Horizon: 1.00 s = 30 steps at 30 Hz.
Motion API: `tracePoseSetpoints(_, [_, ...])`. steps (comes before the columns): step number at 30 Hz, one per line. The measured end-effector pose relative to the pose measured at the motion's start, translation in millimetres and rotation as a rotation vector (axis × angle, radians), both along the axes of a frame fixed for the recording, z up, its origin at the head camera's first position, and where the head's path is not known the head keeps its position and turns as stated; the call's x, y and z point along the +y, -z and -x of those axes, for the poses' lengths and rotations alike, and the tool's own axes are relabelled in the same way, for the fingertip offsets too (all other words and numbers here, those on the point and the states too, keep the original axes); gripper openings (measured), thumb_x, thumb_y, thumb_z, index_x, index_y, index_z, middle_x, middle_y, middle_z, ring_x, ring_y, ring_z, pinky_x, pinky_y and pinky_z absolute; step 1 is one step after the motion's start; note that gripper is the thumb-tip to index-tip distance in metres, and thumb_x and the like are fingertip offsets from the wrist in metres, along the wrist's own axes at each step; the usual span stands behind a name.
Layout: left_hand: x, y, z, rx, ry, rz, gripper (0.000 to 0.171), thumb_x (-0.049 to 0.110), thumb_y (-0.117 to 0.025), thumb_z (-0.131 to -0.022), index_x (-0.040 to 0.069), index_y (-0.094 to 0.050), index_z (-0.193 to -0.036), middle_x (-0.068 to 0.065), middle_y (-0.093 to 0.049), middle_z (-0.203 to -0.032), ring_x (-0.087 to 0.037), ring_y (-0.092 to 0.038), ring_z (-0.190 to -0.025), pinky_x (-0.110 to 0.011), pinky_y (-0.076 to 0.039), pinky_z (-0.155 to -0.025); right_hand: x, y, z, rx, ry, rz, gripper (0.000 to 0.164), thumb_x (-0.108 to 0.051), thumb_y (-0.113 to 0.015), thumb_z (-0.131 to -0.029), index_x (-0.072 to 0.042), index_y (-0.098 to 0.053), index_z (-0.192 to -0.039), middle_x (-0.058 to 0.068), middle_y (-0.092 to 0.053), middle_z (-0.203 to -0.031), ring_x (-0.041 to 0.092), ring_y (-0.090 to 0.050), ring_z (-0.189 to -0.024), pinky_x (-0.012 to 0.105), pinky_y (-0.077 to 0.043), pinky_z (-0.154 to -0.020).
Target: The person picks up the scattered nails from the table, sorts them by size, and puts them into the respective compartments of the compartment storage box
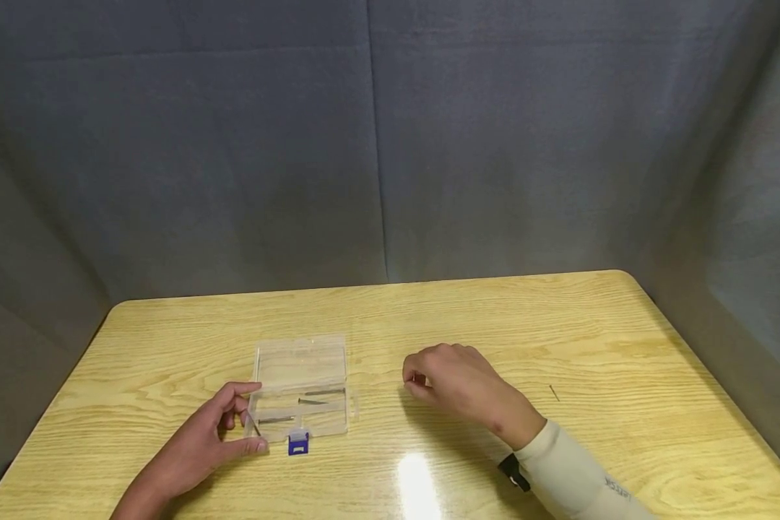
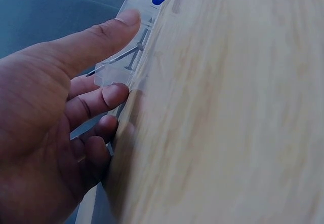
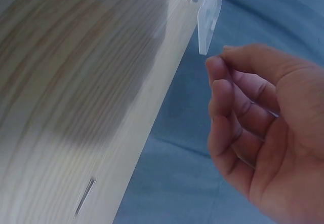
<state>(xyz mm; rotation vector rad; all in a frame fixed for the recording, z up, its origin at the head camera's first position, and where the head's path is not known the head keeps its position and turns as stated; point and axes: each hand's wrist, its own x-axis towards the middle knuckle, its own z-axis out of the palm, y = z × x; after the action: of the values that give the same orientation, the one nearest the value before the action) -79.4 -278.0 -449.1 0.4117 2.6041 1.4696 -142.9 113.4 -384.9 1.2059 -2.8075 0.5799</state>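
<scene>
A clear plastic box (image 1: pixel 328 430) lies on the table with its lid (image 1: pixel 302 359) folded back and a blue latch (image 1: pixel 298 443) at the front. My left hand (image 1: pixel 198 439) grips its left end, thumb along the front side and index finger at the back. Several nails lie inside; one tilted nail (image 2: pixel 126 54) crosses the left wall, its point sticking out beside my fingers. Right of the box, my right hand (image 1: pixel 458 383) hovers above the table, fingers loosely curled. Thumb and index tips (image 3: pixel 215 64) meet, and nothing shows between them.
A single loose nail (image 1: pixel 555 393) lies on the wooden table (image 1: pixel 650 361), to the right of my right hand. Grey cloth (image 1: pixel 377 144) hangs behind the table and along both sides. Light glares off the tabletop near the front middle.
</scene>
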Motion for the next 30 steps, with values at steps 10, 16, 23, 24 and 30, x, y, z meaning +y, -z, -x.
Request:
tracePoseSetpoints(10, [-1, -0.3, -0.1, 0.0, 0.012, -0.009, 0.072, 0.016, -0.087, -0.085, 0.004, -0.048, -0.144, -0.006, -0.052, -0.097, -0.02, -0.042, -0.078, -0.032, -0.037, -0.066, 28, 0.2, -3.1, -0.028, 0.06, -0.026, 0.019, -0.002, -0.067, -0.094, -0.019, -0.075, -0.089, -0.014, -0.068, -0.085, 0.001, -0.054, -0.067, 0.025, -0.045, -0.057])
tracePoseSetpoints(16, [-1, 1.0, -0.7, -0.003, 0.023, -0.031, 0.071, 0.015, -0.086, -0.086, 0.004, -0.048, -0.144, -0.007, -0.05, -0.098, -0.022, -0.041, -0.078, -0.032, -0.036, -0.066, 47, 2.9, -3.6, -0.047, 0.109, -0.066, 0.015, -0.005, -0.071, -0.093, -0.02, -0.076, -0.093, -0.013, -0.069, -0.088, 0.002, -0.06, -0.073, 0.026, -0.046, -0.058])
tracePoseSetpoints(23, [0, -0.2, -0.8, -0.007, 0.01, -0.021, 0.071, 0.017, -0.086, -0.085, 0.004, -0.048, -0.144, -0.007, -0.051, -0.098, -0.021, -0.041, -0.078, -0.032, -0.036, -0.066, 63, 3.1, -3.8, -0.043, 0.156, -0.082, 0.016, -0.005, -0.071, -0.091, -0.02, -0.076, -0.094, -0.015, -0.068, -0.088, 0.002, -0.059, -0.073, 0.026, -0.045, -0.057])
tracePoseSetpoints(24, [0, -0.4, -0.8, -0.008, 0.007, -0.018, 0.071, 0.017, -0.086, -0.085, 0.003, -0.048, -0.144, -0.007, -0.051, -0.098, -0.021, -0.041, -0.078, -0.032, -0.036, -0.066, 65, 2.9, -3.8, -0.046, 0.161, -0.084, 0.016, -0.005, -0.072, -0.091, -0.02, -0.076, -0.094, -0.015, -0.068, -0.088, 0.003, -0.059, -0.074, 0.026, -0.045, -0.058])
tracePoseSetpoints(30, [0, -1.0, -1.2, -0.013, 0.0, -0.014, 0.072, 0.018, -0.087, -0.085, 0.004, -0.048, -0.144, -0.007, -0.051, -0.098, -0.021, -0.041, -0.079, -0.032, -0.036, -0.066, 76, 5.0, -3.0, -0.021, 0.158, -0.084, 0.013, -0.009, -0.077, -0.093, -0.021, -0.074, -0.096, -0.013, -0.067, -0.09, 0.004, -0.059, -0.076, 0.027, -0.046, -0.059])
